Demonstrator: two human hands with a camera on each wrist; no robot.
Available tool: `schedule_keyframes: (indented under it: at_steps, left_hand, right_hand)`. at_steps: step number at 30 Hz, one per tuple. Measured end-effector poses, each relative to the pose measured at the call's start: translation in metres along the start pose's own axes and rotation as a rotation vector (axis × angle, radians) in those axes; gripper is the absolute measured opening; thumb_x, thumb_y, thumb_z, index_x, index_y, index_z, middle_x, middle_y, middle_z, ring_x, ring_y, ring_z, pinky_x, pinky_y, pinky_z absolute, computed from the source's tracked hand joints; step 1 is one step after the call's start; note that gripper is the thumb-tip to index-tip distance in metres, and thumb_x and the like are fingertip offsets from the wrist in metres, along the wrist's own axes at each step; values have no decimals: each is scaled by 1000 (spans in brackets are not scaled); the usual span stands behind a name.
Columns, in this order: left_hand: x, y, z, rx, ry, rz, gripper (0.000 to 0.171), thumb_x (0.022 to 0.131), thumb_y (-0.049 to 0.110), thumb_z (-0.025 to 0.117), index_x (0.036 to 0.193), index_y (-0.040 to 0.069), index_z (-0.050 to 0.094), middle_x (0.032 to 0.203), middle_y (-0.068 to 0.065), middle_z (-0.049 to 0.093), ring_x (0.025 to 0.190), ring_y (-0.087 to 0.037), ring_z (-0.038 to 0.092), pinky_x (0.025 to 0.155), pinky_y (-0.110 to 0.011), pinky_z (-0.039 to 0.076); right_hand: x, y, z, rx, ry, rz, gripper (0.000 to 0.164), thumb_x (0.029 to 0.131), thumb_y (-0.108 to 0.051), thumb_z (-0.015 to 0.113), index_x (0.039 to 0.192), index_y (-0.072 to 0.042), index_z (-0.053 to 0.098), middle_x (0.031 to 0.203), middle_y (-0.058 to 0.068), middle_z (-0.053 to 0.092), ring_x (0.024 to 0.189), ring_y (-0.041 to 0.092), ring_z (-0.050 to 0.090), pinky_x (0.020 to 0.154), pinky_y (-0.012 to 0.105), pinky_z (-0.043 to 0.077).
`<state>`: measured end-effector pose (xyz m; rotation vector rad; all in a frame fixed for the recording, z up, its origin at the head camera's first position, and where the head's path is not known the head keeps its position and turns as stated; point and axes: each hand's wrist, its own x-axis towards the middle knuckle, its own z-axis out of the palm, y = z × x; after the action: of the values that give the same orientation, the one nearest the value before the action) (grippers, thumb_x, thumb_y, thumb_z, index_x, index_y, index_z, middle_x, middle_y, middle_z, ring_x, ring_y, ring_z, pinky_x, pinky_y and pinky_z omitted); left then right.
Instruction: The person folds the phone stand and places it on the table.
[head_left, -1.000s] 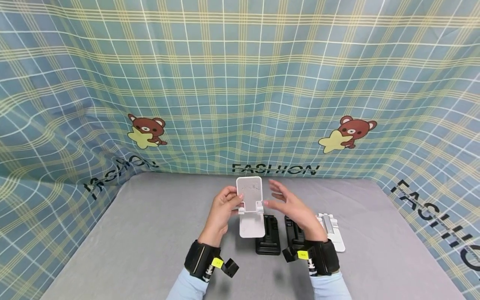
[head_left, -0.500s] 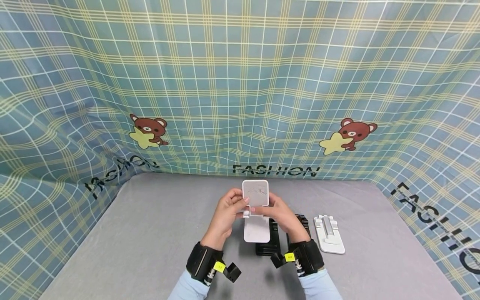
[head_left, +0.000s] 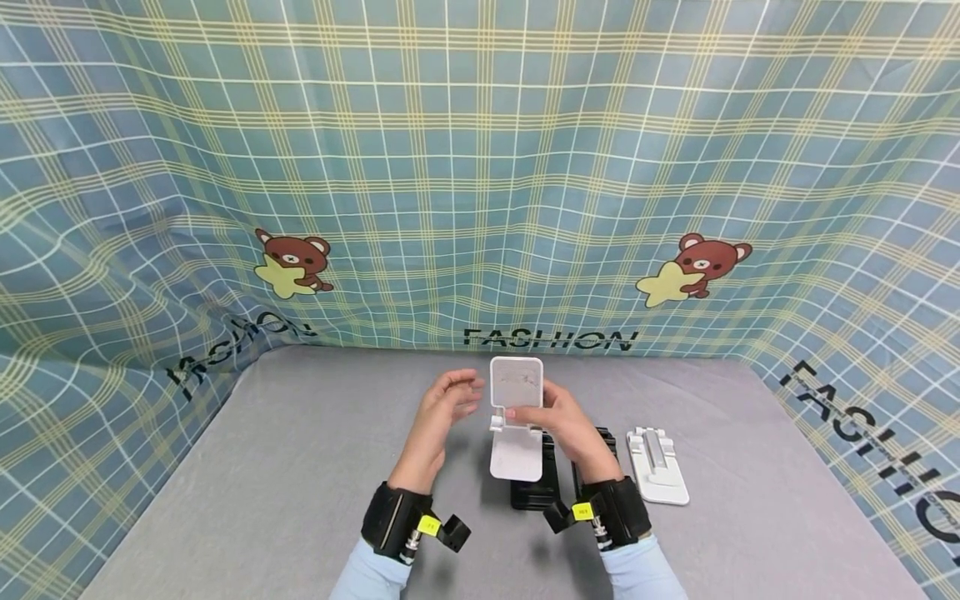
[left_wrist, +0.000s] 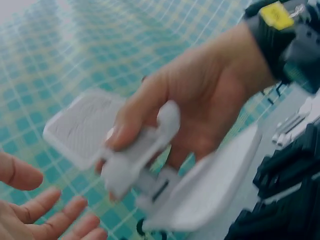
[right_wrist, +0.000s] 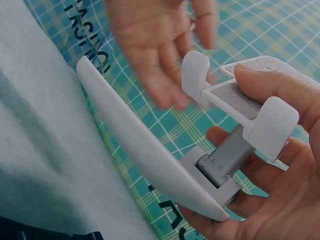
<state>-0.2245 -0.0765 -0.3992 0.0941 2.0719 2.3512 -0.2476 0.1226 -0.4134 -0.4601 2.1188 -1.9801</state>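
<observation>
A white folding phone stand (head_left: 516,454) is held up over the table, unfolded, its backrest raised above its flat base. My right hand (head_left: 564,423) grips it at the hinge; in the right wrist view the thumb lies on the padded backrest (right_wrist: 235,100) and the other fingers curl behind the grey support arm (right_wrist: 227,157). Two white hooks stick out at the backrest's lower edge. My left hand (head_left: 444,410) is just left of the stand, apart from it, fingers extended and blurred. In the left wrist view its fingertips (left_wrist: 42,205) point toward the stand.
Below the held stand a black folded phone stand (head_left: 534,492) lies on the grey table (head_left: 300,467). Another black stand (head_left: 606,440) lies partly under my right forearm. Farther right is a white folded stand (head_left: 658,468). A plaid curtain (head_left: 480,183) hangs behind and at both sides.
My right hand came in from the right and took hold of the phone stand. My left hand has let go and drawn left. The stand has shifted slightly right.
</observation>
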Motion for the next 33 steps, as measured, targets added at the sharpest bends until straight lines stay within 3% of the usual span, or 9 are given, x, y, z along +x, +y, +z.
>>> schedule_keyframes:
  at_steps: [4,7,11,15,18,23,33]
  left_hand:
    - [4,-9,-9,-79,-124,-89,61,87,3,45,145,-1,26,146,-28,33,129,-40,39,110,-53,31]
    - [6,-19,-9,-157,-273,-188,76,83,1,45,150,-1,9,149,-31,22,127,-39,38,110,-57,28]
    - [6,-30,0,-199,-471,-244,80,79,1,47,149,0,9,141,-26,38,114,-25,51,101,-50,40]
    - [3,-38,11,-233,-596,-254,68,81,-3,46,145,-1,24,122,-10,56,104,-18,59,93,-39,50]
    - [2,-42,15,-241,-607,-255,63,83,-7,45,143,-1,26,116,-4,58,103,-18,61,91,-36,52]
    - [0,-43,16,-236,-584,-252,62,84,-11,43,143,-3,25,120,-9,59,105,-23,63,90,-36,53]
    - [1,-40,15,-220,-602,-236,62,85,-11,42,143,-3,24,123,-12,57,107,-25,62,91,-37,52]
  right_hand:
    - [-1,-2,-2,28,6,-21,58,82,-11,71,134,-3,48,120,21,61,95,21,64,81,36,52]
    - [-2,-3,-3,42,2,-43,58,82,-9,70,134,-2,48,121,21,60,97,21,64,83,37,52]
    - [-3,-4,-3,42,13,-59,56,81,-8,70,133,-3,49,121,18,61,100,21,63,85,38,50]
    - [-2,-4,-4,36,36,-58,53,80,-8,71,130,-3,52,118,13,63,102,19,62,89,36,47]
    - [-2,-5,-4,35,40,-59,52,80,-7,72,128,-3,53,117,12,64,103,19,62,92,36,46]
    - [-3,-5,-4,29,23,-68,54,80,-8,71,130,-2,52,117,14,64,103,20,62,92,37,46]
    - [-6,-8,-5,15,13,-48,54,82,-10,71,131,-6,51,122,15,62,106,21,60,94,37,44]
